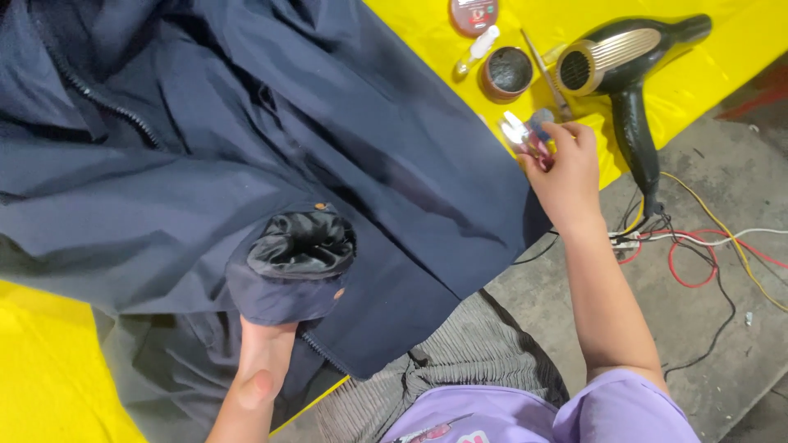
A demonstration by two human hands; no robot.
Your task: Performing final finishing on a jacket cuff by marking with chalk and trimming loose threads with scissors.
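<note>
Purple sleeves (574, 414) and grey ribbed trousers (460, 361) sit closest to the lens, and both forearms reach out from them. Pushed up inside the cuff end of a navy jacket sleeve (283, 283), the left hand (264, 349) is mostly hidden by the fabric; only a fingertip shows through at the sleeve's edge, so whether it is clenched or spread cannot be told. It seems to serve as a support from within, bunching the glossy black lining (302, 244) up into view and keeping that part taut and raised.

The navy jacket (246, 139) itself lies spread flat over a yellow sheet (49, 361), zipper (98, 94) toward the far left, giving a broad surface to work on.

At the jacket's right edge, the right hand (566, 168) pinches a small shiny metal tool (517, 133), probably clippers or tweezers, with fingertips closed around it.

Just beyond that hand, supplies are grouped within easy reach: a round open tin (506, 74), a small white bottle (478, 49), a pinkish lid (474, 14), a thin stick (546, 74), and a black-and-gold hair dryer (624, 66) whose cord runs off to tangled wires (698, 246) on the concrete floor (698, 328).
</note>
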